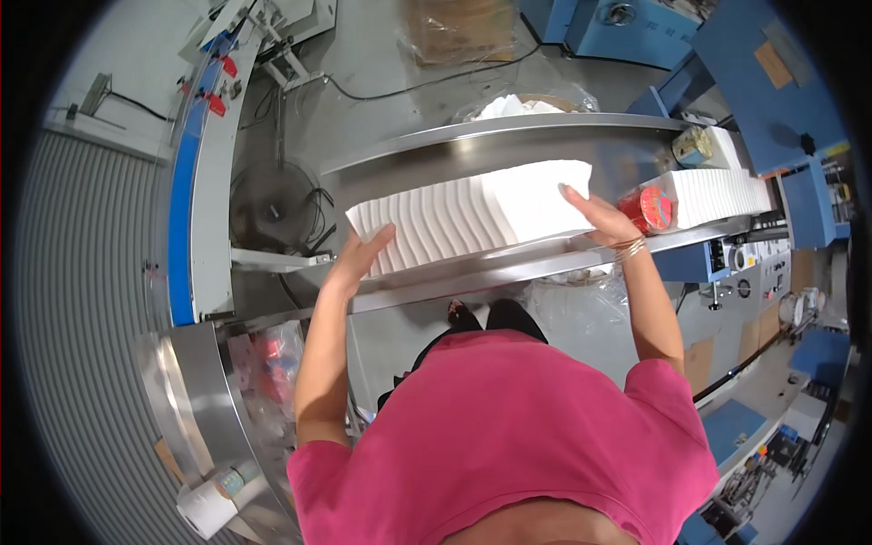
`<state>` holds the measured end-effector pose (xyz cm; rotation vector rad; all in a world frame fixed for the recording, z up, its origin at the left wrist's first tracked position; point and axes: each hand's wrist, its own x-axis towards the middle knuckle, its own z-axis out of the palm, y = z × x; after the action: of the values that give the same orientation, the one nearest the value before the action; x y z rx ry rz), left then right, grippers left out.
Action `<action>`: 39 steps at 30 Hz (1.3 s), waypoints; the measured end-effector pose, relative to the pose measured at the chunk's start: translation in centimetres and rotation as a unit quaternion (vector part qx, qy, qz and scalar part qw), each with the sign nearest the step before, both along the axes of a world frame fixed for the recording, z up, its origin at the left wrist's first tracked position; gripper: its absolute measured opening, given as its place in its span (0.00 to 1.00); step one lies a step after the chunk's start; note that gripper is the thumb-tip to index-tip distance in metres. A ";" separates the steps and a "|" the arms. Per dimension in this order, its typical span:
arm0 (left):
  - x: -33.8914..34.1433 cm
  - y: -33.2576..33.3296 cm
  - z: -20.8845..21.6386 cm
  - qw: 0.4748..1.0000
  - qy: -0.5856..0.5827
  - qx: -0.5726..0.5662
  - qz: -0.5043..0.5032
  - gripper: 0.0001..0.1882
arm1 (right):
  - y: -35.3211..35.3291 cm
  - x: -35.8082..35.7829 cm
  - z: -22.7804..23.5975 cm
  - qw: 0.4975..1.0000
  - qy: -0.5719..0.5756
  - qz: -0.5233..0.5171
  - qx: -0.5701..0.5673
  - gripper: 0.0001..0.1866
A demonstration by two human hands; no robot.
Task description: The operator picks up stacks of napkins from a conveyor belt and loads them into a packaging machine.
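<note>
A long stack of white folded paper sheets (454, 218) lies across the metal trough in front of me, wavy along its left part and smoother toward the right. My left hand (357, 261) grips its left end, thumb on top. At the other end, my right hand (603, 220) holds the stack with its thumb over the upper edge; most of its fingers are hidden. Just right of that hand is a red round item (648, 209), perhaps a tape roll. Beyond it another white paper stack (722, 197) rests in the trough.
The steel trough (418, 149) runs from left to right. A blue-edged machine rail (184, 218) stands at the left, blue machinery (627, 32) at the far right. A white roll (207, 507) lies at the lower left. A black cable (400, 97) crosses the floor.
</note>
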<state>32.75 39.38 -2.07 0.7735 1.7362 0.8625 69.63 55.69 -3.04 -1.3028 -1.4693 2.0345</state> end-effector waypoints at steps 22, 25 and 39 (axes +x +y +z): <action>1.8 -1.6 0.7 0.984 -0.039 0.124 0.122 0.41 | 0.0 -2.3 1.3 0.995 0.061 0.011 0.079 0.36; -0.3 -6.3 2.7 0.978 -0.047 0.110 0.170 0.29 | -1.1 -6.5 3.5 0.994 0.064 0.044 0.083 0.38; -19.4 -41.0 6.4 0.811 -0.007 0.223 0.541 0.37 | -21.0 -51.3 7.2 0.880 0.128 0.453 0.069 0.30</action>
<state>13.34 -1.67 4.29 -0.0560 1.9354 2.0833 18.29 34.70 4.16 -0.2203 -2.2848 2.3928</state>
